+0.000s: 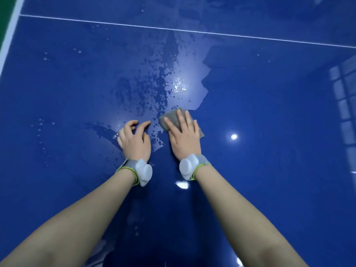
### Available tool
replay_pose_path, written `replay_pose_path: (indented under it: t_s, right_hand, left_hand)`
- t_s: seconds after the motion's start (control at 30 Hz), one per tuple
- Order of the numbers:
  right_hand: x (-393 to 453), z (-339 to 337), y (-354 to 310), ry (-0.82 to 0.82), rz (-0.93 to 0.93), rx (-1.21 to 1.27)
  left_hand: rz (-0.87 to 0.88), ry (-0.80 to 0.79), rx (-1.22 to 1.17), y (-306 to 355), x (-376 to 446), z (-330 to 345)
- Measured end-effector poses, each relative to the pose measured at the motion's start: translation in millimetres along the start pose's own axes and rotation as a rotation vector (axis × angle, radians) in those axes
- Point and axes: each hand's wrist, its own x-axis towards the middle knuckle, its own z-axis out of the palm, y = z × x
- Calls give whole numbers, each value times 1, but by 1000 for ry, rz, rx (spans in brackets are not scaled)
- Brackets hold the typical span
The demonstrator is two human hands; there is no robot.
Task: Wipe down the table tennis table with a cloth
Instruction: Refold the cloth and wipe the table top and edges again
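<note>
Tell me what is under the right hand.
The right hand presses flat on a grey cloth on the wet blue table. The surface beneath the cloth is hidden.

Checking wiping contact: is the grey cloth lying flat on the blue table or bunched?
Mostly flat. The grey cloth lies on the blue table under the right hand, whose straight fingers press it.

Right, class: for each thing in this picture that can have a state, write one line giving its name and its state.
table: wet in the middle, with streaks and droplets
cloth: flat on the table under the right hand
right hand: fingers straight, pressing the cloth
left hand: fingers loosely curled, holding nothing
</note>
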Motion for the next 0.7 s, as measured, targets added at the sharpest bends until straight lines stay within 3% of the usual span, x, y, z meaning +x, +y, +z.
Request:
replay_pose_path:
  t_s: [0.13, 0.33, 0.43, 0.6, 0.7]
  right_hand:
    - [15, -7, 31, -45, -185, 10]
    - [51, -10, 44, 100, 234, 24]
    - [60, -7, 32, 73, 344, 10]
    - [53, -3, 26, 20, -90, -26]
    - [68, -13, 51, -28, -175, -48]
  left_hand:
    - [44, -11, 18, 6, 15, 7]
    - [63, -21, 18, 15, 39, 15]
    - [65, 1, 24, 21, 49, 20]
    - [91, -13, 65, 31, 72, 29]
    - [76, 21, 79, 36, 85, 34]
